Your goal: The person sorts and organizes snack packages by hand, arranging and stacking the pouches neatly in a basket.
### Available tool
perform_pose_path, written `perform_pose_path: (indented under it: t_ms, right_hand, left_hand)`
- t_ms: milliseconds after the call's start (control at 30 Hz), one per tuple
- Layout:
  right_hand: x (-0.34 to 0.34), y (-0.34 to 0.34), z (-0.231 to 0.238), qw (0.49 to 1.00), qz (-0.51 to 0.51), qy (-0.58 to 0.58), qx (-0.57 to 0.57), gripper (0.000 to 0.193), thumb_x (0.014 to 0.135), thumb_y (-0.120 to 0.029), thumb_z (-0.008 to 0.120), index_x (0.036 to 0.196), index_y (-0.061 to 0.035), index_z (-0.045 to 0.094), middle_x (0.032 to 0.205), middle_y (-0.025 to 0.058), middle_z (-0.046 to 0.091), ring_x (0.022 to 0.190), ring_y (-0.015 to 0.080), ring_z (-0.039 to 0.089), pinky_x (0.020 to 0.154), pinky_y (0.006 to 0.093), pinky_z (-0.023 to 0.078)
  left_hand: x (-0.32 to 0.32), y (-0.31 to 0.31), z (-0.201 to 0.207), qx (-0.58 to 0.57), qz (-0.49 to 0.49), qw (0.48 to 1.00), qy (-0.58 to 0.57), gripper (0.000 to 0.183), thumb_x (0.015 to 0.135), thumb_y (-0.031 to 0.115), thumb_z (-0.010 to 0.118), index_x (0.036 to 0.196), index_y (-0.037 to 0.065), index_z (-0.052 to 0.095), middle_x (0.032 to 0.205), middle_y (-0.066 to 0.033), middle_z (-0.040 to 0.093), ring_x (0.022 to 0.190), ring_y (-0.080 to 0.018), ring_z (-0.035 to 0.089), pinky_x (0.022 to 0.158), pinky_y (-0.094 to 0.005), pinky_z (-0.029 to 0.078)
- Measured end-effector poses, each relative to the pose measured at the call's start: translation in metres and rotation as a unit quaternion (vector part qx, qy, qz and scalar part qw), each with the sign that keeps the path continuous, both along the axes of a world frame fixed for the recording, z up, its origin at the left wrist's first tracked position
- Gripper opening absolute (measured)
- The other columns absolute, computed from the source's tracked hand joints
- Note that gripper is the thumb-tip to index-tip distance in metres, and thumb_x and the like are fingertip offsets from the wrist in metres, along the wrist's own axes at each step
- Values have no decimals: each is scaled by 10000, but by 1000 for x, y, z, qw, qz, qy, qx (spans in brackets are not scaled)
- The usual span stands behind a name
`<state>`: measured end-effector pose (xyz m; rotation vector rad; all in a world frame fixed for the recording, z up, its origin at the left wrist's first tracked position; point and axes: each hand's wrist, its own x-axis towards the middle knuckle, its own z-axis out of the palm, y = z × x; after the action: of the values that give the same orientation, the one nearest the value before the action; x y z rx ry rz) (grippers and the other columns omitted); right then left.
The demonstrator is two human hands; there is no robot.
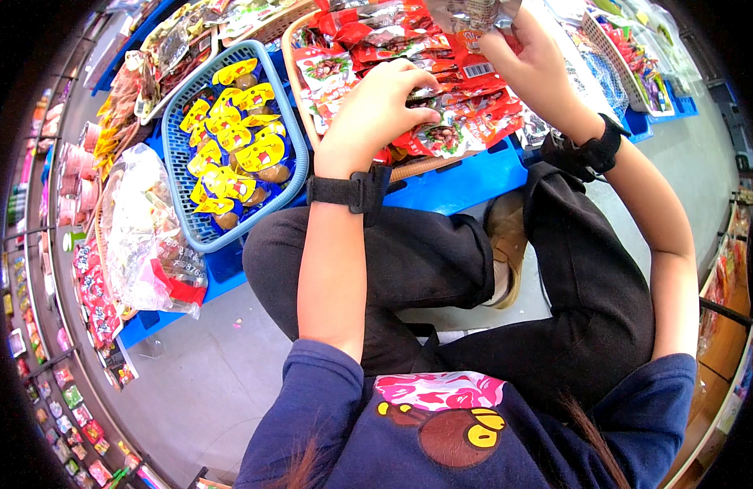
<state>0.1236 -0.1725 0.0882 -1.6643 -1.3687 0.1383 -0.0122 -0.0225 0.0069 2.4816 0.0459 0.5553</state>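
My left hand (386,102) hovers over or rests on red snack packets (429,77), its thumb and fingers curved and apart with nothing between them. The packets fill a tan basket (293,77) in front of me. At the top edge, my right hand (527,65) grips a clear, shiny plastic packet (474,15), partly cut off by the frame. Its contents are too unclear to name. Black straps circle both wrists. Left of the packets stands a blue plastic basket (171,159) of yellow-and-blue wrapped snacks (234,147) with brown round pieces.
A clear bag (144,220) with whitish contents lies at the left. Blue boards (462,181) sit under the baskets. Farther right is a pale basket (629,73) of colourful packets. Store shelves (63,391) line the left side. My crossed legs (376,253) are close to the baskets.
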Motion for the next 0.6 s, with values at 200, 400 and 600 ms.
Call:
perform_pose_path:
  t_ms: [200,400,600]
  right_hand:
    - [12,2,-4,932,138,-320,101,348,742,-30,603,1090,-15,597,901,116,661,757,222,648,671,307,512]
    - [11,-3,-24,800,263,-532,87,359,719,-195,641,1050,-72,583,957,59,636,825,201,637,672,302,520]
    - [-1,-8,-37,808,158,-567,20,280,723,-217,597,954,-64,561,845,45,611,772,191,630,638,295,506]
  left_hand:
    - [1,6,-1,20,-37,999,-9,288,745,165,711,1002,54,643,971,-119,611,943,-290,593,845,-353,473]
    - [0,7,1,23,-23,999,-24,211,769,142,622,947,37,663,914,-123,636,912,-303,602,827,-378,484]
    - [0,7,3,19,1,999,-29,247,796,115,630,1030,44,665,991,-147,648,938,-290,618,840,-347,481]
